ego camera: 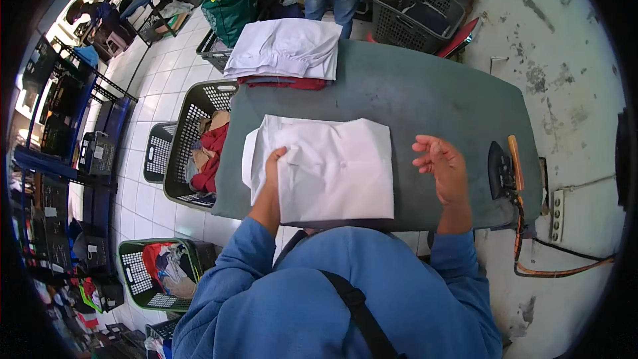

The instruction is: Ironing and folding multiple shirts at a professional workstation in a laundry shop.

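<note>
A folded white shirt [339,179] lies on the green-grey padded ironing table [423,94], right in front of me. My left hand [270,184] grips its left part; the thumb rests on top and the fingers are hidden under the cloth. To the right of the shirt, my right hand [443,167] is held over the table with bent fingers and nothing in it. An electric iron [501,172] with a wooden handle rests at the table's right end. Toward the far left edge sits a stack of folded white clothes [289,47], above a red folded garment [284,83].
The iron's orange and black cord [518,254] runs toward the wall, near a socket strip [557,217]. Plastic baskets of clothes [197,144] stand on the tiled floor at left. A person in jeans [326,0] stands beyond the table, beside a grey basket [416,15]. Shelving [65,159] lines the left.
</note>
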The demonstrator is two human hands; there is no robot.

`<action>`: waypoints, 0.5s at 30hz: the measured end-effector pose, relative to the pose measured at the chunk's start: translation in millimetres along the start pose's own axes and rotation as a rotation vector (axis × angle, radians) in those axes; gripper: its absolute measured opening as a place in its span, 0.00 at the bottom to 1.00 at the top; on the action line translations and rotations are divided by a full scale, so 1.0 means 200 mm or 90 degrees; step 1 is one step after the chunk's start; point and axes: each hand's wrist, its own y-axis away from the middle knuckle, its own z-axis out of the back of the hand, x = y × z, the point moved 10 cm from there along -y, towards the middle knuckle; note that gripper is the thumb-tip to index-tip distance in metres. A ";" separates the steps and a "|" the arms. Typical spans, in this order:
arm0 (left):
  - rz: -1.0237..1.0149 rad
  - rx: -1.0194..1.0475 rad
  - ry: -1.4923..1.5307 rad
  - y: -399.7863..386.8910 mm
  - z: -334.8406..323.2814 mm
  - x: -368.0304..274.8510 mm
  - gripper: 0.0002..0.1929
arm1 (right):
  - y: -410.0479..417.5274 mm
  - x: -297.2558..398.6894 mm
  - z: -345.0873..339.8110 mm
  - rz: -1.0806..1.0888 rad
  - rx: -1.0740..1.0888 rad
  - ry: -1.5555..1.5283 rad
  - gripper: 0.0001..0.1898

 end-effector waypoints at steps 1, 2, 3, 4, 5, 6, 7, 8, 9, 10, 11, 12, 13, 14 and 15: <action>-0.006 -0.035 -0.020 -0.03 0.05 -0.07 0.23 | 0.01 -0.04 -0.01 -0.008 0.005 0.005 0.20; -0.001 0.017 0.026 -0.03 0.05 -0.12 0.19 | 0.01 -0.08 -0.02 -0.017 0.001 0.012 0.20; -0.008 0.009 -0.024 -0.04 0.09 -0.19 0.19 | 0.01 -0.11 -0.03 -0.016 0.007 0.009 0.20; 0.006 0.038 -0.061 -0.04 0.11 -0.28 0.18 | 0.00 -0.18 -0.03 -0.055 0.000 0.010 0.18; 0.004 -0.034 -0.133 -0.07 0.18 -0.37 0.19 | -0.01 -0.24 -0.04 -0.065 0.008 -0.004 0.16; -0.004 -0.001 -0.134 -0.07 0.19 -0.39 0.19 | -0.03 -0.32 -0.04 -0.093 -0.008 0.008 0.16; 0.018 -0.053 -0.210 -0.08 0.26 -0.39 0.20 | -0.05 -0.39 -0.03 -0.111 -0.024 0.086 0.17; 0.049 -0.084 -0.286 -0.08 0.31 -0.38 0.21 | -0.08 -0.48 -0.02 -0.134 -0.039 0.156 0.19; 0.066 -0.072 -0.315 -0.09 0.33 -0.37 0.22 | -0.12 -0.55 -0.04 -0.129 -0.044 0.161 0.19; 0.052 -0.082 -0.324 -0.11 0.35 -0.36 0.22 | -0.15 -0.64 -0.04 -0.158 -0.056 0.285 0.21; -0.058 -0.081 -0.429 -0.12 0.34 -0.42 0.23 | -0.14 -0.74 0.00 -0.241 -0.084 0.407 0.22; -0.169 -0.069 -0.530 -0.12 0.31 -0.48 0.24 | -0.15 -0.76 -0.05 -0.189 -0.064 0.408 0.22; -0.162 -0.082 -0.528 -0.13 0.32 -0.47 0.24 | -0.16 -0.80 -0.09 -0.187 -0.074 0.476 0.23; -0.180 -0.071 -0.529 -0.13 0.30 -0.47 0.24 | -0.16 -0.81 -0.11 -0.185 -0.093 0.548 0.24; -0.228 -0.085 -0.598 -0.11 0.27 -0.50 0.24 | -0.17 -0.80 -0.16 -0.150 -0.077 0.610 0.21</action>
